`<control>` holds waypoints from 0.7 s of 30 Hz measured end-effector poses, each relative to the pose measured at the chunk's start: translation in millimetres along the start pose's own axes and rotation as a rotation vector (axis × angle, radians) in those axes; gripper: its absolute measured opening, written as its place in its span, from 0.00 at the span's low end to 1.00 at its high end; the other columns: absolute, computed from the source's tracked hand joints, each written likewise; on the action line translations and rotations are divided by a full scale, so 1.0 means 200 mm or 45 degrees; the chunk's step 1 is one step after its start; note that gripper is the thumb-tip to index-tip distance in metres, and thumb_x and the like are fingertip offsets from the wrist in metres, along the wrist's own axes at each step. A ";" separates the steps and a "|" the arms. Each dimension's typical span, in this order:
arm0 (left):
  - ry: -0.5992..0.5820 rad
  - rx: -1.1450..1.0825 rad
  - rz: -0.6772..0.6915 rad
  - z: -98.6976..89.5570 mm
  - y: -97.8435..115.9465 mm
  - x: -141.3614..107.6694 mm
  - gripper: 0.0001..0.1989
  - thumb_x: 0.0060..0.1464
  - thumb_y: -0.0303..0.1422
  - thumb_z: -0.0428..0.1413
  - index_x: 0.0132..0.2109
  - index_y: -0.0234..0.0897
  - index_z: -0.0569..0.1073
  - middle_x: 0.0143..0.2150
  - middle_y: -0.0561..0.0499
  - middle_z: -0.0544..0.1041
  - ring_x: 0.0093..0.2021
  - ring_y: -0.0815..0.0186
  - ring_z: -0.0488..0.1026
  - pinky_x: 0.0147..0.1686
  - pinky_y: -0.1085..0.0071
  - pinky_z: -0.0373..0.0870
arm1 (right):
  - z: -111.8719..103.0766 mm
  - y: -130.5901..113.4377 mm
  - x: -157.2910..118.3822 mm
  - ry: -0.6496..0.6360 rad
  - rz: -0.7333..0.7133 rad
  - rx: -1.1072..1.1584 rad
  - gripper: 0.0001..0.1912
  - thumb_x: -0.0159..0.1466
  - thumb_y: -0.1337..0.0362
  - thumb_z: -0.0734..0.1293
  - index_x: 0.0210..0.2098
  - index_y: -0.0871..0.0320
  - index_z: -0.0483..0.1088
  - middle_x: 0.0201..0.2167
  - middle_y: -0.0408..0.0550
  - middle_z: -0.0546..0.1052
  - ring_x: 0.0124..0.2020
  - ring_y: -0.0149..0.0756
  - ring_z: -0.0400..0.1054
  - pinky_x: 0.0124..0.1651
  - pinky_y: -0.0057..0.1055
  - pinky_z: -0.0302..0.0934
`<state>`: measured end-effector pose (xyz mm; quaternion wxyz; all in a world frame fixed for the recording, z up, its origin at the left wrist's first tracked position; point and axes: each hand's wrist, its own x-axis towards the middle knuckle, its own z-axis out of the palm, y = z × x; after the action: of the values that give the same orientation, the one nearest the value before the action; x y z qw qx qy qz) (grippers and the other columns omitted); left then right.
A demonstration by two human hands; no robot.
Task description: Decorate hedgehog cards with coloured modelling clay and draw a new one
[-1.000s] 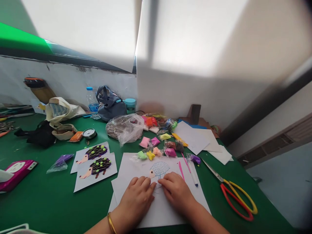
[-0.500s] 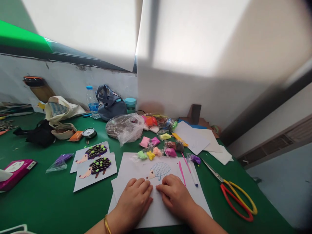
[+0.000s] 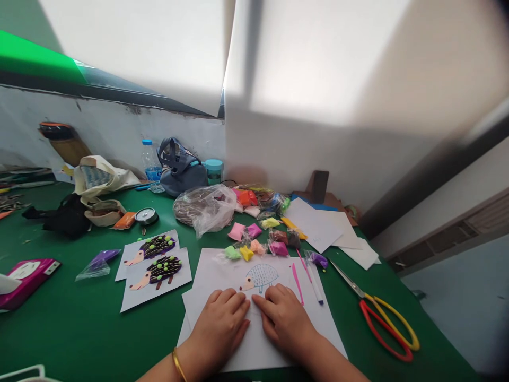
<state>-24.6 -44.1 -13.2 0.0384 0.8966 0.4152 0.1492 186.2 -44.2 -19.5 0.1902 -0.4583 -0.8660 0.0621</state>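
White paper (image 3: 217, 265) lies before me, bearing a blue-outlined hedgehog drawing (image 3: 263, 277) with a peach face. My left hand (image 3: 220, 326) rests on the paper below the drawing's nose, palm down, its fingers lying flat and nothing seen in it. Just to the right, my right hand (image 3: 284, 318) touches the sheet below the drawing's body. Its index finger points left, the others are curled, and nothing shows in its grasp. A small gap parts the two hands. A pink modelling tool (image 3: 297, 284) and a white marker (image 3: 317, 289) lie at the paper's right side.
Scissors (image 3: 371, 302) lie open at the right. Small clay packets (image 3: 278, 248) sit behind the paper. Two cards with clay hedgehogs (image 3: 159, 289) are at the left, near a purple packet (image 3: 104, 259). Bags, a bottle (image 3: 150, 164) and loose paper (image 3: 312, 225) stand farther back.
My right index finger has shifted slightly up and left, reaching out a little farther. My left hand is almost unchanged. The camera view has moved very slightly.
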 end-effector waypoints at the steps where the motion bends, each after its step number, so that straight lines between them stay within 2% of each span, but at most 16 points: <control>1: -0.001 -0.001 -0.002 0.00 0.00 0.00 0.13 0.58 0.30 0.55 0.51 0.40 0.72 0.48 0.48 0.76 0.49 0.56 0.69 0.47 0.58 0.62 | 0.00 0.00 0.00 -0.011 -0.004 -0.007 0.20 0.61 0.71 0.64 0.51 0.52 0.71 0.35 0.48 0.70 0.37 0.39 0.60 0.40 0.35 0.54; 5: 0.018 -0.012 0.002 -0.01 0.01 0.00 0.13 0.58 0.30 0.55 0.51 0.41 0.72 0.48 0.49 0.76 0.49 0.56 0.69 0.46 0.58 0.62 | 0.00 0.02 -0.02 -0.034 -0.051 -0.009 0.17 0.60 0.70 0.64 0.48 0.51 0.73 0.34 0.47 0.70 0.37 0.39 0.60 0.40 0.36 0.53; 10: 0.063 -0.002 0.009 0.00 0.00 0.00 0.13 0.57 0.29 0.55 0.50 0.40 0.73 0.46 0.48 0.77 0.47 0.57 0.70 0.46 0.58 0.63 | -0.01 0.01 -0.02 -0.019 -0.030 -0.005 0.22 0.60 0.71 0.65 0.53 0.51 0.70 0.36 0.47 0.70 0.38 0.39 0.60 0.41 0.36 0.53; 14: 0.058 0.000 0.020 0.01 0.00 0.00 0.13 0.58 0.30 0.55 0.50 0.40 0.73 0.47 0.48 0.76 0.48 0.56 0.69 0.46 0.58 0.63 | -0.01 0.01 -0.01 -0.013 -0.046 0.029 0.17 0.61 0.71 0.64 0.47 0.51 0.73 0.34 0.47 0.69 0.36 0.38 0.59 0.39 0.35 0.53; 18: 0.042 -0.002 0.008 0.01 0.00 0.00 0.13 0.58 0.30 0.55 0.51 0.40 0.72 0.48 0.49 0.76 0.48 0.56 0.69 0.46 0.58 0.62 | -0.02 0.01 -0.01 0.004 -0.037 0.026 0.19 0.61 0.70 0.64 0.51 0.50 0.72 0.35 0.47 0.69 0.37 0.39 0.59 0.39 0.36 0.53; 21: 0.056 -0.005 0.005 0.01 0.00 0.00 0.13 0.58 0.30 0.55 0.50 0.41 0.73 0.47 0.48 0.77 0.48 0.57 0.69 0.46 0.58 0.63 | -0.02 0.01 -0.01 0.014 -0.047 0.017 0.17 0.62 0.70 0.64 0.48 0.50 0.73 0.33 0.47 0.69 0.36 0.38 0.59 0.39 0.35 0.53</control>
<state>-24.0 -44.5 -14.2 0.0308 0.8938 0.4140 0.1697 189.9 -44.4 -17.2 0.1992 -0.4412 -0.8728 0.0619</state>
